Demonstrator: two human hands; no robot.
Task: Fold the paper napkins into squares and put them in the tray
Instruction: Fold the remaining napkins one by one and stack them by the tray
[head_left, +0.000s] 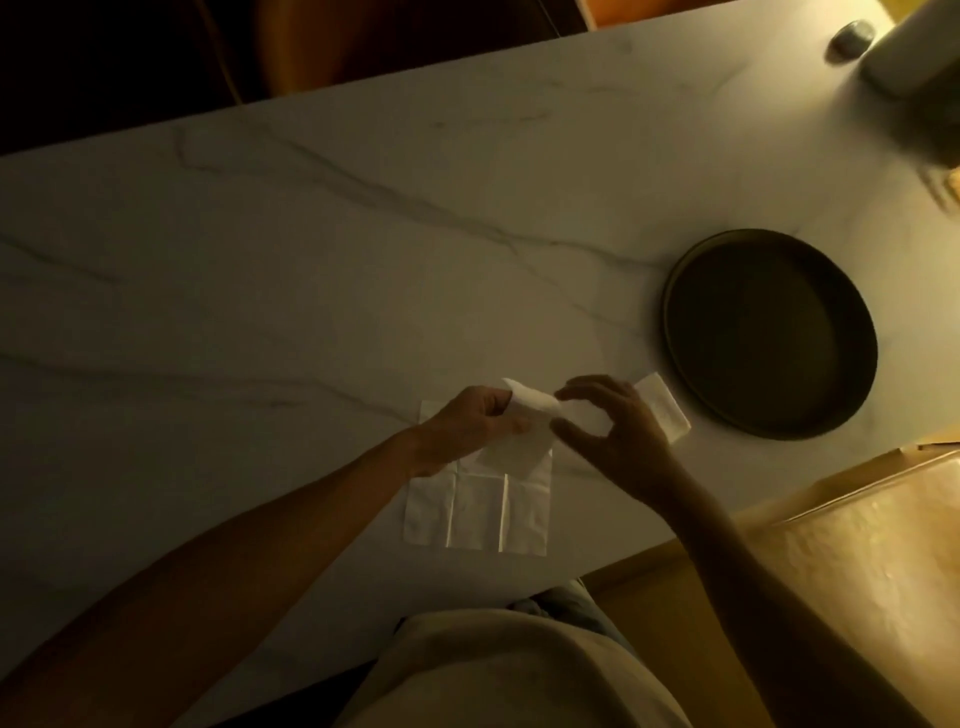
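Observation:
A white paper napkin (524, 431) is lifted just above the marble table, partly folded. My left hand (467, 426) pinches its left side and my right hand (618, 431) pinches its upper right corner between thumb and forefinger. Under it a stack of flat unfolded napkins (478, 512) lies near the table's front edge. A small folded napkin (667, 413) lies on the table behind my right hand, left of the tray. The round dark tray (769, 332) sits to the right with nothing in it.
The white marble table (311, 260) runs from left to right. A grey knob-like object (852, 39) and a pale blurred container (914, 57) stand at the far right corner. A wooden chair seat (857, 545) is below the table's right edge.

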